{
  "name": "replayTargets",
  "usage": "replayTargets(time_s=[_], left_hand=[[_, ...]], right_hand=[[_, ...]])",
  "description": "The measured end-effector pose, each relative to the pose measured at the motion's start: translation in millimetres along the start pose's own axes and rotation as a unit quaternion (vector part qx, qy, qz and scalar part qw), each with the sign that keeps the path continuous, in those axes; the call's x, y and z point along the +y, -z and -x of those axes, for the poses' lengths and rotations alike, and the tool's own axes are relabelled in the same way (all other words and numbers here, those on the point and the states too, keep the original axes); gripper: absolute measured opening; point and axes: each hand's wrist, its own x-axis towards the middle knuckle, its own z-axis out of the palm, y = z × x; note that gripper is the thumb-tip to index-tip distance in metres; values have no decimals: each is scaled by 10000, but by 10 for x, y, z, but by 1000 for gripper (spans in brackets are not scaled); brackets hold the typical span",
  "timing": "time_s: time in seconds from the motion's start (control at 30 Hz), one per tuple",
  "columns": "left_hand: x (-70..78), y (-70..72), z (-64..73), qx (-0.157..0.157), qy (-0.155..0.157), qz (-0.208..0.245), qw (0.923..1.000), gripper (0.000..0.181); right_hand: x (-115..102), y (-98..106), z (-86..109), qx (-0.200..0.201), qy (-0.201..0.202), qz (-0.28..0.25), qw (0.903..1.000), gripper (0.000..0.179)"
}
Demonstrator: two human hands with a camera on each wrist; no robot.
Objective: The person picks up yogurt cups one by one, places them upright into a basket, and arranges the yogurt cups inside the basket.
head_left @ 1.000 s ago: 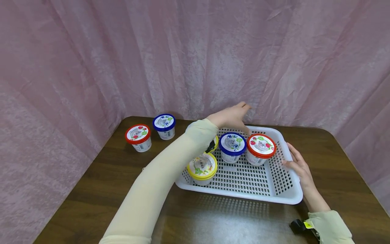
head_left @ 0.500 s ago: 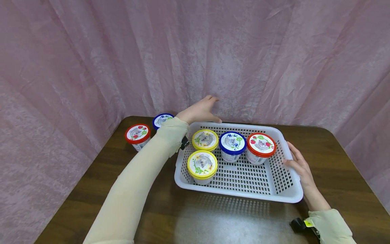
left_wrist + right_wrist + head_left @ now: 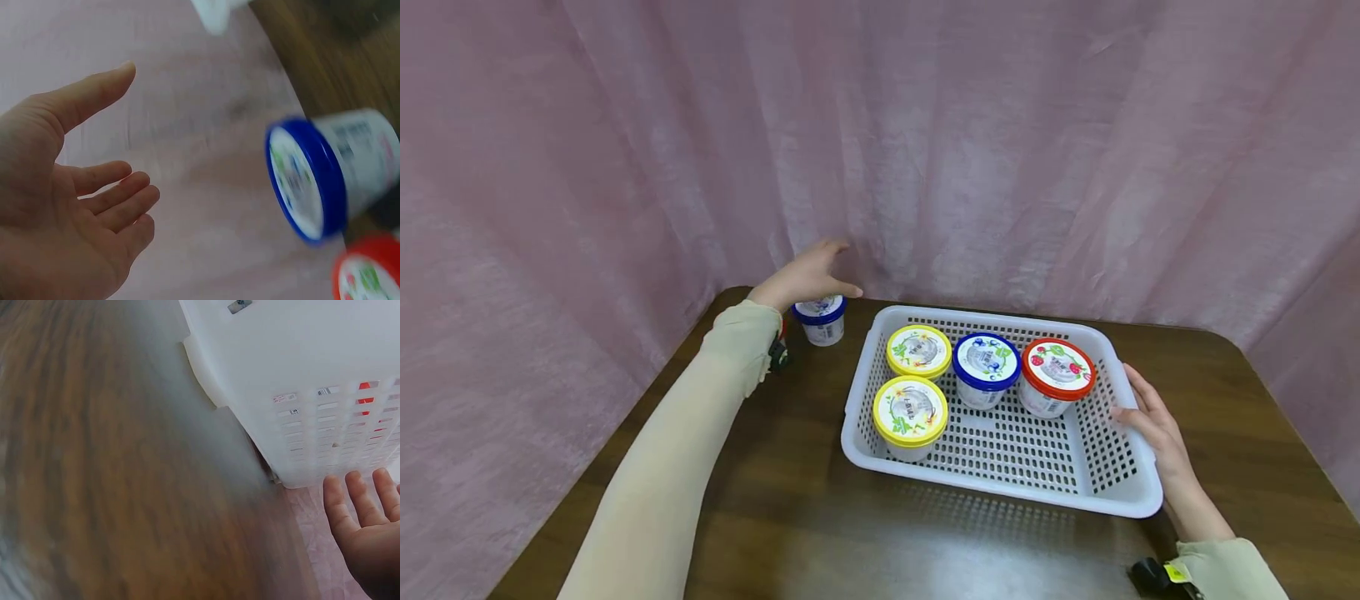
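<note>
My left hand [image 3: 805,275] hovers with spread fingers and nothing in it, overlapping a blue-lidded tub [image 3: 823,333] in the head view. In the left wrist view the palm and loosely bent fingers [image 3: 125,200] are apart from that tub. A red-lidded tub [image 3: 369,278] shows at the lower right there; my wrist mostly hides it in the head view. My right hand [image 3: 1165,442] grips the right wall of a white plastic basket [image 3: 985,493], thumb over the rim, fingers outside. Inside the basket stand two yellow-lidded tubs [image 3: 910,412], a blue-lidded tub [image 3: 987,360] and a red-lidded tub [image 3: 1057,369].
A brown wooden table [image 3: 790,467] carries everything. Pink curtains [image 3: 925,167] hang along its back and sides. The basket's front right portion shows its bare perforated floor [image 3: 1030,467].
My left hand has swept left from above the basket to the blue-lidded tub outside it. The view has shifted slightly. My right hand keeps its grip on the basket.
</note>
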Motion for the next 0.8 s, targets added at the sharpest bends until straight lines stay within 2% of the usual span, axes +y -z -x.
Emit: replayTargets(time_s=[0.3,0.47,0.63,0.8], left_hand=[[-618,285,319,361,486,189,9980,94],[-873,441,601,424,825,391,9949,101],[-1137,598,853,470,1013,382,9930,107],[-1339,715,1031,536,1196,269,9910,110]], right_hand=[[-30,23,5,104,-36,123,9999,60],[-25,-2,-9,78,-29,99,9999,61],[-23,-11,-4,43,-27,59,10000,61],[-38,3,-1,40,-2,118,9999,60]])
